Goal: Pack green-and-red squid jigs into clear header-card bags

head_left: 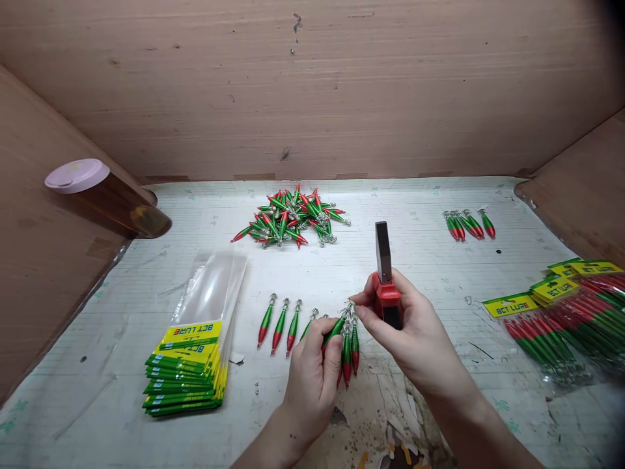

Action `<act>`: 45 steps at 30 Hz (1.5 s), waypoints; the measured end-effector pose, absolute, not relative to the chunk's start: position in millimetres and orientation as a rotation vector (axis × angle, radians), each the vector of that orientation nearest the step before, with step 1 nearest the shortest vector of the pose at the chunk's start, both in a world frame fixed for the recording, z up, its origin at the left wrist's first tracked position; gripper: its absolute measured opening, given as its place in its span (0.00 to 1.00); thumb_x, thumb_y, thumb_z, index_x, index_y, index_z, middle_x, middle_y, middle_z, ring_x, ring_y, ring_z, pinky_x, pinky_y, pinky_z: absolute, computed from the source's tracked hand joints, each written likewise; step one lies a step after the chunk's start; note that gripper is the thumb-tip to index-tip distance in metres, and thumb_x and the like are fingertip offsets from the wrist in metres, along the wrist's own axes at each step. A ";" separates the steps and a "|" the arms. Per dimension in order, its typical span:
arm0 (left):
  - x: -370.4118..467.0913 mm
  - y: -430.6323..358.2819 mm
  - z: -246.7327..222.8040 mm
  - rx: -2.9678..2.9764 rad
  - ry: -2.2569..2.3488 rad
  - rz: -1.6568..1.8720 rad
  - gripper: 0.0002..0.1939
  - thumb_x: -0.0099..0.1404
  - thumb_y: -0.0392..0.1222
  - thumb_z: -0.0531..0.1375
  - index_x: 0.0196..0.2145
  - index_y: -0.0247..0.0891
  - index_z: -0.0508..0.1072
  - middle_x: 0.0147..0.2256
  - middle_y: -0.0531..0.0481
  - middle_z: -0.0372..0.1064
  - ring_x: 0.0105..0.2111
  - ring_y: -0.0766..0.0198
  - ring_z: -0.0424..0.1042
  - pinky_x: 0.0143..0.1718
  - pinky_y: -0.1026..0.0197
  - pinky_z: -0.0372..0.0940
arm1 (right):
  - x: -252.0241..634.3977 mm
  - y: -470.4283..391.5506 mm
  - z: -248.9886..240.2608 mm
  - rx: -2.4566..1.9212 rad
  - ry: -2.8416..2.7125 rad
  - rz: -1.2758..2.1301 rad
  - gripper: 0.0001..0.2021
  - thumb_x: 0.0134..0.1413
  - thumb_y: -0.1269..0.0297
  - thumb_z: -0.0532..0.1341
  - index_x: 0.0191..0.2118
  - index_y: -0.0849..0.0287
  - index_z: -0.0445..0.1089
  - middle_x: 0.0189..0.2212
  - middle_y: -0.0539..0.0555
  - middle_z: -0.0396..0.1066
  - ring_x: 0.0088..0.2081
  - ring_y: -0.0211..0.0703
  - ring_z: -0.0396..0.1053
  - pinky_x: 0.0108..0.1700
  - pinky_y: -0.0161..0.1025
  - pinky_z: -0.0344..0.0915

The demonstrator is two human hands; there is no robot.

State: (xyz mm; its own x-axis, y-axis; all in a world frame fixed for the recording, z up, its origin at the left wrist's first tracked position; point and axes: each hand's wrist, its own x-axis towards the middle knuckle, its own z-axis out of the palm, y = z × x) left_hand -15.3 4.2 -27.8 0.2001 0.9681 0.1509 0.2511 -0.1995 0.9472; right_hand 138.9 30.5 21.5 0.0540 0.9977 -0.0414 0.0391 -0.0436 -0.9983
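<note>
My left hand (315, 371) pinches a green-and-red squid jig (334, 331) between thumb and fingers, its hooks pointing up and right. My right hand (410, 326) is closed round a red-and-black hand tool (388, 293) with a flat dark metal end standing upright; its exact kind is unclear. The right thumb and forefinger also touch the wire hooks beside the held jig. Other squid jigs (347, 358) hang or lie just under the hands, partly hidden. Left of them, a row of single jigs (279, 329) lies on the table covering, hooks away from me.
A pile of squid jigs (293, 218) lies at the back middle, several more jigs (471, 225) at back right. Clear bags with yellow-green cards (190, 365) are stacked at left; filled packs (541, 332) at right. A lidded drink container (110, 198) stands at back left; wooden walls (312, 91) enclose the table.
</note>
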 end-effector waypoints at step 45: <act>-18.6 4.9 -37.0 1.349 1.203 1.183 0.06 0.73 0.43 0.48 0.42 0.44 0.64 0.30 0.56 0.58 0.28 0.68 0.57 0.31 0.65 0.55 | 150.3 -22.9 2.2 -1.450 -1.478 1.368 0.09 0.61 0.60 0.55 0.31 0.57 0.61 0.26 0.48 0.60 0.29 0.39 0.59 0.31 0.34 0.59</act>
